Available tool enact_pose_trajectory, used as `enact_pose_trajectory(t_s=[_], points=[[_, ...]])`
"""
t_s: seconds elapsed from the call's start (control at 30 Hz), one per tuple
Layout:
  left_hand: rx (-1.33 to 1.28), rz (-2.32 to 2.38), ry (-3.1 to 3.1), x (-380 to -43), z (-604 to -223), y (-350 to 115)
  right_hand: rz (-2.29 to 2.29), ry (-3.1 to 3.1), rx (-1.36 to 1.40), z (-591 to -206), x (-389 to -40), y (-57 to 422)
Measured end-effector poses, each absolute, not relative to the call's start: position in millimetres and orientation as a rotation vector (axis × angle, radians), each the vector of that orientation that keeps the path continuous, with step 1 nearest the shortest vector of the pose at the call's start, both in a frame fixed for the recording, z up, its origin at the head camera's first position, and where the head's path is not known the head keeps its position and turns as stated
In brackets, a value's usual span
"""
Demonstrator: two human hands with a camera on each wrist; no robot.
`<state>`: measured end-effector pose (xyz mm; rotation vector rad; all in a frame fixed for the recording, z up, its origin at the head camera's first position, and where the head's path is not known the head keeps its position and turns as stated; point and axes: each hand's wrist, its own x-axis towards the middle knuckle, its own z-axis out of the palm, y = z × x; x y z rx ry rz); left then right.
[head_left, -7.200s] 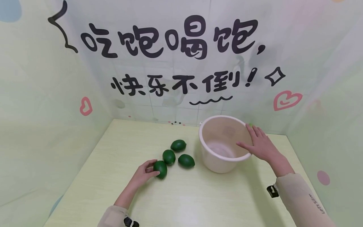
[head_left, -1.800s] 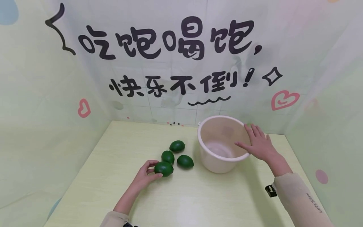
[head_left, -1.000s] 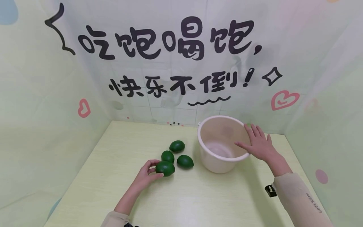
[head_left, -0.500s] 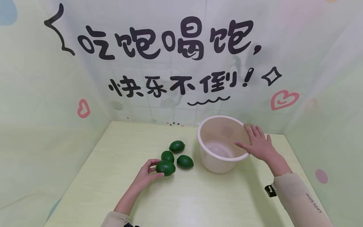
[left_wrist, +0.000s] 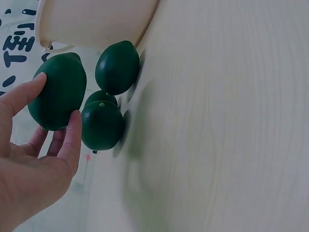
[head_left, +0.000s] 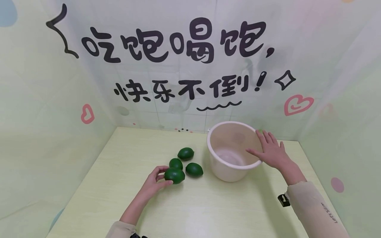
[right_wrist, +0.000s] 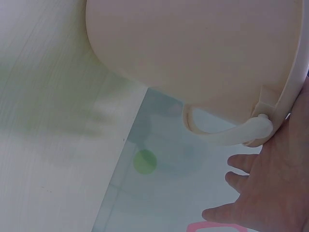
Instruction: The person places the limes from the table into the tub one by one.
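Observation:
My left hand (head_left: 152,182) holds a glossy dark green lime (head_left: 175,176) between thumb and fingertips; in the left wrist view the lime (left_wrist: 58,92) hangs clear of the table, its pointed end away from the palm. Three more limes lie close by: one behind (head_left: 176,163), one farther back (head_left: 186,153) and one to the right (head_left: 194,169). A pale pink bucket (head_left: 229,173) stands upright at the back right, nothing showing inside. On its right rim rests my right hand (head_left: 272,152), fingers straight and spread outside, thumb over the opening.
The pale wood table (head_left: 196,211) ends at a back wall sheet (head_left: 166,119) printed with large black characters. Side sheets hang left and right. The bucket's white handle (right_wrist: 236,135) hangs down on its outside, near my right fingers.
Since the earliest frame, my left hand has raised the lime and turned its tip rightward, shifting it slightly right. Over the last second it barely moves. My right hand stays on the rim.

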<state>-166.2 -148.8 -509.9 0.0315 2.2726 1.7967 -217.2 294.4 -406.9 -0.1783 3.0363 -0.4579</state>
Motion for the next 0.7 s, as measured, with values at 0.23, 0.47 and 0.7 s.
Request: enact_pose_trajectory(t_s=[0.23,0.47,0.7], points=[[0.038,1.797,2.273,-167.3,-507.5,-147.6,-0.462,3.04,-0.179,-407.0,-217.4,295.3],[0.061,1.8,2.268,-169.3,-505.0,-146.8,-0.471,3.038,-0.184,-407.1,-217.2,294.6],[0.087,1.795,2.281,-172.5,-500.8,-144.0,-0.463,3.042,-0.184,-406.4,-217.2,295.0]])
